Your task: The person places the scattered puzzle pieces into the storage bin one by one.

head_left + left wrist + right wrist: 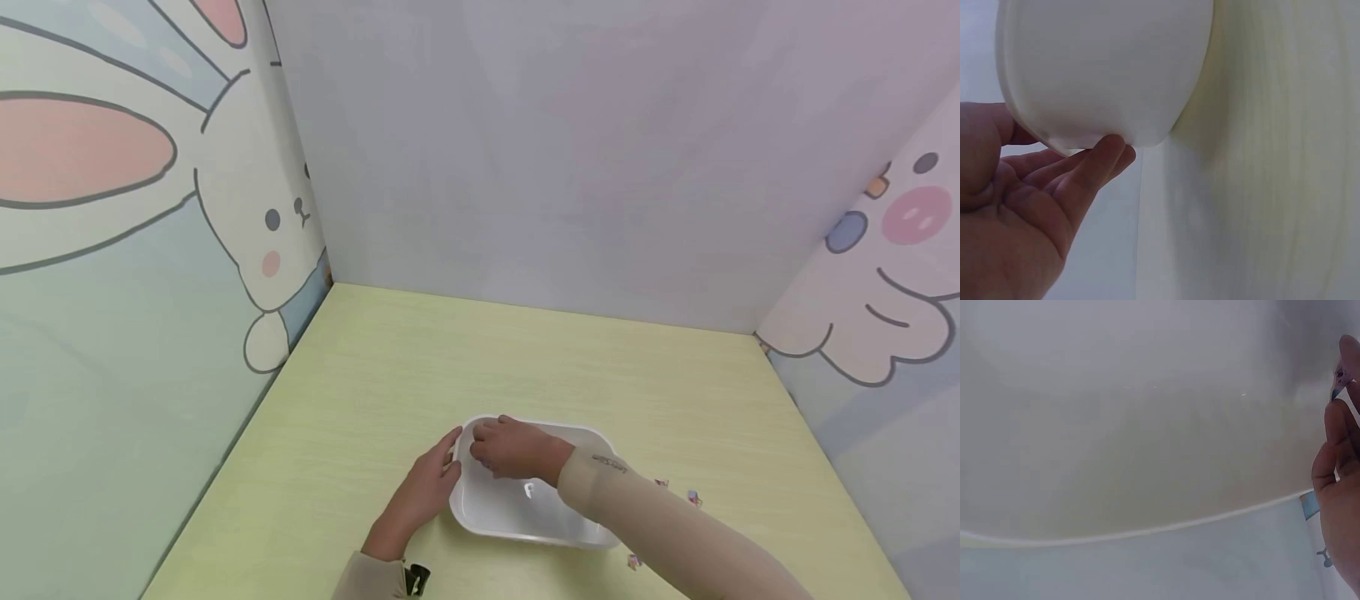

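A white plastic basin [525,512] with rounded corners sits near the front of the table. At its left end my left hand [426,490] grips the rim, and the left wrist view shows fingers [1094,169] against the outer wall of the basin [1110,69]. My right hand [517,448] is inside the basin near its far left corner. Between thumb and fingers it pinches a small flat piece [1340,376], pinkish with dark marks and a bluish edge. Most of that piece is hidden behind the fingers.
Several small colourful pieces lie right of the basin, among them one piece [693,497] beyond the right sleeve and another piece [634,562] nearer the front. The pale yellow-green table [360,375] is bounded by a grey back wall [525,167] and cartoon-printed side panels [112,350].
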A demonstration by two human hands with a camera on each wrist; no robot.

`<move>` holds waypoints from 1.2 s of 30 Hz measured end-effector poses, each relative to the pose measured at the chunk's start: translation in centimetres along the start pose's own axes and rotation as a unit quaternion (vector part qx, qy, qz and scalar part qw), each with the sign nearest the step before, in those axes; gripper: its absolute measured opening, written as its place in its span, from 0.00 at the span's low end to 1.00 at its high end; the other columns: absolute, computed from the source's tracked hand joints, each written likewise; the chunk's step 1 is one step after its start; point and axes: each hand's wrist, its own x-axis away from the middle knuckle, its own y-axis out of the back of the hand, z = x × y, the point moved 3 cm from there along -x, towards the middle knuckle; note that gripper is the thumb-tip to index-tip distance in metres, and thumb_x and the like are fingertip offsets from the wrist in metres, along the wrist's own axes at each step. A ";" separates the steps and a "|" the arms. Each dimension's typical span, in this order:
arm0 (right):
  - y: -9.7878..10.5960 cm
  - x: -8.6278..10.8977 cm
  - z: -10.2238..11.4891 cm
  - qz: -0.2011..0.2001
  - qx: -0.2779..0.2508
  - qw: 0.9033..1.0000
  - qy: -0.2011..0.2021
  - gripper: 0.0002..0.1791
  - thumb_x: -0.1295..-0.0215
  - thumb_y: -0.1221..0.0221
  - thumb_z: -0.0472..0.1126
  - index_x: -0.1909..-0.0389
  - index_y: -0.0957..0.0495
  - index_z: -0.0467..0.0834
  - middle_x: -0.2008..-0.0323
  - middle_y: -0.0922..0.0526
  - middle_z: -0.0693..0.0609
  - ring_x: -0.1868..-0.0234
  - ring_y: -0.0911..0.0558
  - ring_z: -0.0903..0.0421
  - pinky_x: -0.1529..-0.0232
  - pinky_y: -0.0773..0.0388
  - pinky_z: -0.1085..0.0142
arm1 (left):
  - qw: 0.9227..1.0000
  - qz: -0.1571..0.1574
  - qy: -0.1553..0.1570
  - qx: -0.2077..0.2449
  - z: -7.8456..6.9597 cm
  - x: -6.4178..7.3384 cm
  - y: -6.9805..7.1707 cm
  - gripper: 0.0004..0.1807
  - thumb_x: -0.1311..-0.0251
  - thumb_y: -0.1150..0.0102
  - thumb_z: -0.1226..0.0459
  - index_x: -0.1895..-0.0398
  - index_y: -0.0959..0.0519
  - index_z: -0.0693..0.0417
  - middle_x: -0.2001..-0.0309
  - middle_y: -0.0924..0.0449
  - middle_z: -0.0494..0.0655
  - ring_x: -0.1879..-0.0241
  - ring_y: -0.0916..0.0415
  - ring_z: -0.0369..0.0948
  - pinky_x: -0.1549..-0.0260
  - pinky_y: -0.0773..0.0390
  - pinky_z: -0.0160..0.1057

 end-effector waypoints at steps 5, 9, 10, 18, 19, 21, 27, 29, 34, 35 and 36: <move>-0.5 -0.3 0.0 0.006 0.015 0.999 0.038 0.08 0.39 0.33 0.45 0.61 0.21 0.53 0.65 0.28 0.61 0.66 0.31 0.65 0.61 0.31 0.76 | 1.000 0.004 0.001 -0.002 -0.2 0.1 0.0 0.28 0.27 0.59 0.65 0.26 0.45 0.63 0.31 0.40 0.65 0.38 0.33 0.59 0.45 0.27 0.54; -0.7 -0.5 0.0 0.012 0.042 0.998 0.054 0.10 0.39 0.33 0.46 0.59 0.22 0.53 0.64 0.27 0.60 0.66 0.31 0.64 0.61 0.31 0.76 | 1.000 0.003 0.006 0.002 -0.1 0.0 -0.1 0.28 0.26 0.59 0.65 0.26 0.45 0.62 0.31 0.40 0.64 0.38 0.32 0.58 0.45 0.26 0.53; -0.8 -0.5 0.0 0.014 0.046 0.997 0.054 0.10 0.40 0.33 0.47 0.59 0.22 0.53 0.64 0.27 0.60 0.66 0.31 0.64 0.62 0.31 0.76 | 1.000 0.003 0.008 0.002 -0.1 0.0 -0.1 0.28 0.26 0.59 0.65 0.26 0.45 0.62 0.31 0.40 0.64 0.38 0.32 0.58 0.45 0.26 0.53; -1.5 -0.8 -0.2 0.023 0.044 0.997 0.054 0.11 0.40 0.33 0.45 0.58 0.21 0.54 0.64 0.27 0.61 0.66 0.32 0.64 0.64 0.31 0.76 | 1.000 0.000 0.018 0.003 0.0 -0.1 -0.3 0.28 0.27 0.59 0.65 0.26 0.44 0.60 0.31 0.39 0.63 0.38 0.32 0.57 0.45 0.26 0.53; -1.6 -0.8 -0.2 0.025 0.042 0.997 0.053 0.10 0.39 0.33 0.45 0.57 0.21 0.54 0.64 0.27 0.61 0.67 0.32 0.64 0.64 0.31 0.76 | 1.000 -0.001 0.018 0.002 0.0 -0.2 -0.3 0.28 0.27 0.59 0.65 0.26 0.44 0.60 0.31 0.39 0.63 0.38 0.32 0.57 0.45 0.26 0.53; -1.7 -0.9 -0.3 0.028 0.038 0.998 0.052 0.10 0.39 0.34 0.45 0.57 0.20 0.55 0.64 0.27 0.61 0.67 0.32 0.64 0.65 0.31 0.76 | 1.000 -0.001 0.016 0.001 0.0 -0.2 -0.3 0.28 0.27 0.59 0.65 0.26 0.44 0.60 0.32 0.38 0.64 0.38 0.32 0.57 0.45 0.26 0.53; -1.7 -0.8 -0.2 0.026 0.024 0.998 0.053 0.10 0.39 0.34 0.44 0.57 0.20 0.55 0.65 0.26 0.62 0.68 0.31 0.65 0.67 0.31 0.76 | 1.000 0.000 0.018 0.001 0.0 -0.2 -0.3 0.28 0.27 0.59 0.66 0.26 0.44 0.61 0.32 0.38 0.64 0.39 0.31 0.57 0.45 0.26 0.54; -1.6 -0.8 -0.1 0.024 0.023 0.998 0.055 0.09 0.39 0.33 0.43 0.58 0.20 0.55 0.65 0.26 0.62 0.68 0.31 0.65 0.67 0.31 0.76 | 1.000 0.000 0.019 0.003 0.0 -0.1 -0.3 0.28 0.28 0.59 0.66 0.26 0.44 0.61 0.32 0.38 0.64 0.39 0.31 0.56 0.45 0.26 0.53; -1.5 -0.7 0.0 0.025 0.021 0.998 0.058 0.10 0.41 0.32 0.42 0.60 0.21 0.54 0.66 0.27 0.61 0.69 0.31 0.65 0.67 0.31 0.76 | 1.000 0.001 0.019 0.007 0.1 -0.1 -0.4 0.28 0.27 0.59 0.66 0.26 0.44 0.60 0.33 0.37 0.64 0.39 0.30 0.55 0.47 0.24 0.52; -1.5 -0.7 0.0 0.025 0.021 0.998 0.059 0.10 0.41 0.32 0.42 0.60 0.21 0.54 0.66 0.27 0.61 0.69 0.31 0.65 0.67 0.31 0.76 | 1.000 0.001 0.019 0.007 0.1 -0.1 -0.4 0.28 0.27 0.59 0.65 0.25 0.44 0.60 0.33 0.36 0.64 0.39 0.30 0.55 0.48 0.24 0.52; -1.4 -0.6 0.0 0.026 0.020 0.998 0.059 0.10 0.41 0.32 0.42 0.60 0.21 0.54 0.66 0.27 0.61 0.69 0.31 0.65 0.67 0.31 0.76 | 1.000 0.001 0.019 0.008 0.1 -0.1 -0.4 0.28 0.27 0.59 0.66 0.25 0.44 0.60 0.33 0.36 0.65 0.40 0.30 0.55 0.48 0.24 0.52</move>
